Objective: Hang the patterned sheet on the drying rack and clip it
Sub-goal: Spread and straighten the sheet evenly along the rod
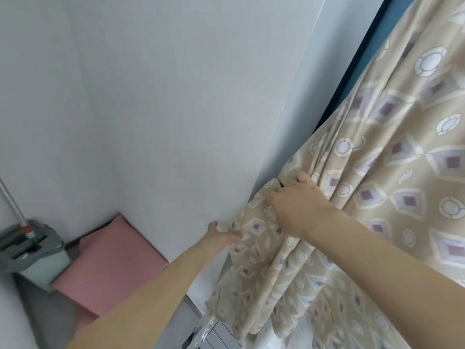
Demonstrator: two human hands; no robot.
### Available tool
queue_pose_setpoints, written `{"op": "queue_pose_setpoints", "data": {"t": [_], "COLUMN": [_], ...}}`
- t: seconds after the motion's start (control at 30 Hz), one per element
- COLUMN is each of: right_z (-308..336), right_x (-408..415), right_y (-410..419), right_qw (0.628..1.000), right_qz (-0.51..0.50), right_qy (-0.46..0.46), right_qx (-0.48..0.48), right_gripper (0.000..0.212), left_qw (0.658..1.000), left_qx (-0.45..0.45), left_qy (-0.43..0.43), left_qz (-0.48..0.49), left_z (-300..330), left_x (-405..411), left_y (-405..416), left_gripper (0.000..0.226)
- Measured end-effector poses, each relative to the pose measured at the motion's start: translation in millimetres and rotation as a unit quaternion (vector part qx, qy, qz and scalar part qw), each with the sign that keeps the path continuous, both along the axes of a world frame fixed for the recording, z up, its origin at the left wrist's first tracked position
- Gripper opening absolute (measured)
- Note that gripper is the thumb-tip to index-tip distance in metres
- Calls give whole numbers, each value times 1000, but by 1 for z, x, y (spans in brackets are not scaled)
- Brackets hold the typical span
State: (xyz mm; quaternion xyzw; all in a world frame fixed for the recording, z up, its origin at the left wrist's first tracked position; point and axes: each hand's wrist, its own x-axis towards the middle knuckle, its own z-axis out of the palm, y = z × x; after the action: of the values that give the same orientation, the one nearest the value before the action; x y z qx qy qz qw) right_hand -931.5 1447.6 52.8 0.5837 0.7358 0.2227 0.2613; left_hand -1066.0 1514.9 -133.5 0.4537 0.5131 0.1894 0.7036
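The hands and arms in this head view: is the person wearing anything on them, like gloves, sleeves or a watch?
Nothing shows on them. The left hand and the right hand are bare, with no gloves and no rings that can be made out. Both forearms are uncovered as far as the frame shows, with no sleeve, watch or bracelet in sight.
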Motion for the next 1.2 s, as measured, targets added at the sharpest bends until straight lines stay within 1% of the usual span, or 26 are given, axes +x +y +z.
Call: {"op": "queue_pose_setpoints", "data": {"t": [0.03,0.1,0.13,0.2,0.23,0.3,0.37,0.43,0.47,0.5,0.53,0.57,0.6,0.63,0.67,0.73,0.77,0.8,0.9,0.93,1.0,1.03,1.07,1.1,1.13,1.2], "right_z": [2,3,2,-4,-5,-6,-1,13,23,30,37,44,49,53,55,57,58,57,54,53,53,53,52,51,48,37], "right_x": [-1,-1,1,7,10,19,20,15,9,6,3,0,-3,-5,-5,-5,-4,-2,-1,-2,-1,-1,0,2,2,1], "right_y": [-1,-1,-1,0,0,4,8,12,14,18,22,25,30,34,41,51,54,55,47,44,39,37,34,31,28,21], "right_qw": [1000,1000,1000,999,997,994,989,969,950,922,893,860,826,795,758,662,626,630,761,787,818,834,849,864,881,924], "right_qz": [-4,3,-1,-16,-11,6,31,44,45,42,36,35,42,45,44,8,-18,-32,-19,-6,14,26,43,62,81,104], "right_qy": [-3,-11,-10,30,49,67,102,195,252,319,382,440,488,528,575,679,709,705,601,579,546,522,499,476,446,354], "right_qx": [-6,-1,12,41,51,87,100,144,178,213,234,254,278,294,306,319,325,324,243,211,181,177,170,155,136,99], "right_gripper": [28,28,28,27,25,24,28,20,16,14,16,23,32,38,40,35,32,31,30,28,25,25,25,25,26,32], "left_qw": [1000,998,997,994,985,946,902,871,871,879,888,885,871,858,855,886,898,905,917,921,934,943,949,952,952,938], "left_qx": [15,50,64,63,43,8,44,140,199,269,345,410,458,478,480,407,372,358,352,339,290,266,261,271,289,307], "left_qy": [2,8,-3,-69,-128,-276,-397,-446,-432,-381,-292,-191,-103,-58,-60,-174,-207,-209,-179,-190,-208,-194,-163,-129,-99,-65], "left_qz": [-8,-44,-32,52,109,168,165,147,124,100,90,106,145,180,186,139,115,99,55,34,-20,-47,-70,-67,-24,148], "left_z": [0,10,17,41,55,89,123,151,158,162,162,162,161,160,161,160,158,157,153,152,148,144,139,131,121,95], "left_x": [5,9,8,2,-6,-29,-56,-78,-86,-89,-90,-90,-91,-91,-92,-91,-90,-88,-80,-77,-74,-72,-69,-66,-64,-68], "left_y": [2,0,-2,-6,-3,6,15,20,22,22,23,24,25,25,25,25,25,22,11,8,1,-3,-5,-5,-3,7], "left_gripper": [71,25,12,13,18,25,20,17,17,19,19,19,16,10,12,26,30,31,35,29,12,9,16,23,33,56]}}
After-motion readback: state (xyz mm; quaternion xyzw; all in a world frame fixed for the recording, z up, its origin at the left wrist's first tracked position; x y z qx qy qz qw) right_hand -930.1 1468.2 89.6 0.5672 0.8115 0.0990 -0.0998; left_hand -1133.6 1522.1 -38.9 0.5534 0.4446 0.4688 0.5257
